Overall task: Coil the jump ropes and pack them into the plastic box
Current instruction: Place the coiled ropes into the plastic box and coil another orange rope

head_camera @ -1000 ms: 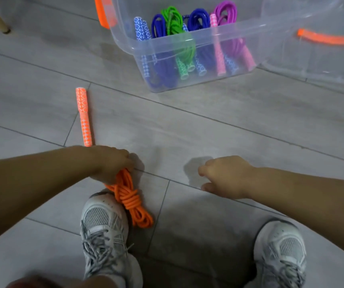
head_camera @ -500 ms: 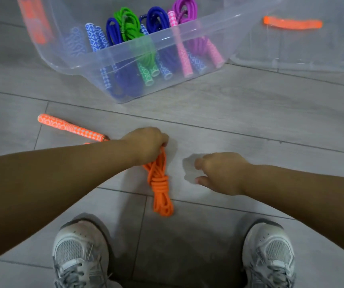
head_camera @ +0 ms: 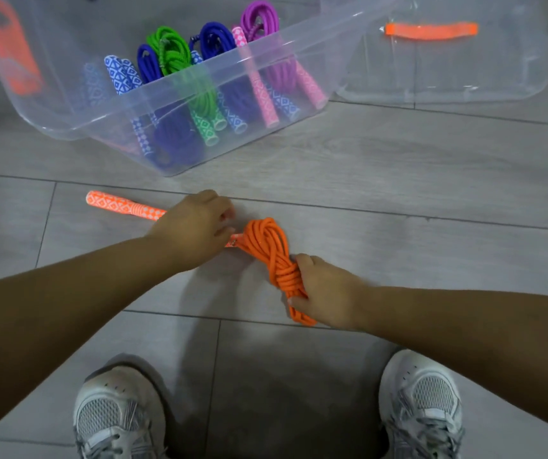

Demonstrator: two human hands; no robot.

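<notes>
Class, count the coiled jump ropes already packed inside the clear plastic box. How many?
4: two blue, one green between them, one purple at the right. Others may be hidden behind these.

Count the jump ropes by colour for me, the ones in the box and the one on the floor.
Blue ropes, in the plastic box: 2
Green rope, in the box: 1
Purple rope, in the box: 1
Orange rope, on the floor, held by the left hand and right hand: 1
Total: 5
</notes>
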